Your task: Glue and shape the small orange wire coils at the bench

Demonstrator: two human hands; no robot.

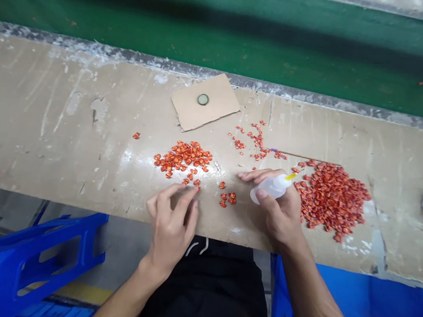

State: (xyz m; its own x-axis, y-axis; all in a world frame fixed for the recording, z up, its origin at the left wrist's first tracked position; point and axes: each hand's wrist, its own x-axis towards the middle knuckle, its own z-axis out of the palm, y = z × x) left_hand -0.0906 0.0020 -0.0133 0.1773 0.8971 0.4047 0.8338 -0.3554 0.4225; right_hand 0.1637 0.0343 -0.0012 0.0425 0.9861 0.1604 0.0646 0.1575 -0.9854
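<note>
Key relation: squeeze bottle [265, 189] vs the small loose cluster of orange bits [227, 198] on the desk [116, 171]. Bottle is in R hand [283, 214], grip wrapped round its body, thumb on near side. Its long axis runs tilted, base twd L, yellow tip [291, 176] up & R, i.e. tip faces the big orange pile [332, 198], away fr. the cluster & L hand [170, 225].

Cluster sits betw. the two hands, approx. level w/ bottle base, apart fr. both. L hand: fingers bent & spread, w/ a gap betw. thumb & index; index tip is at a single bit [198, 188], can't tell if touching. Nothing visibly held there. Smaller orange pile [186, 156] lies just beyond L fingers, so L hand is nearer to that one; R hand is nearer to the big pile, just beside it.
</note>
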